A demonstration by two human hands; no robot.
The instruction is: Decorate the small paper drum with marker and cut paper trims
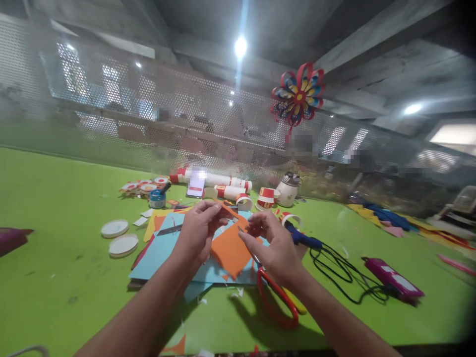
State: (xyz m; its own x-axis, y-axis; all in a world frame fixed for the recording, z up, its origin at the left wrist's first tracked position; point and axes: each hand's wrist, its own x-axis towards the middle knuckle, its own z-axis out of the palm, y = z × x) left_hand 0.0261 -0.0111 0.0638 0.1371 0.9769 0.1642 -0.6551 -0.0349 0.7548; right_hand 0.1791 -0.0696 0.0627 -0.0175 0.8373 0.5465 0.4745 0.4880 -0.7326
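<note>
A narrow orange paper strip (233,211) stretches between my two hands above the pile of paper. My left hand (199,225) pinches its left end between thumb and fingers. At the other end, my right hand (273,245) has its fingers curled around the strip, partly hiding it. Beneath my hands lies a wider orange paper piece (232,253) on light blue sheets (159,258). Red-handled scissors (277,300) lie under my right hand, their blades partly covered. A dark blade-like tool (169,230) rests on the blue paper beside my left hand.
Right of my hands are a blue glue gun (303,238), looped black cable and a purple box (394,280). Two white discs (122,245) and a blue jar (157,198) lie left. Behind stand a phone (195,186), paper cups (266,198) and a mesh barrier (208,119).
</note>
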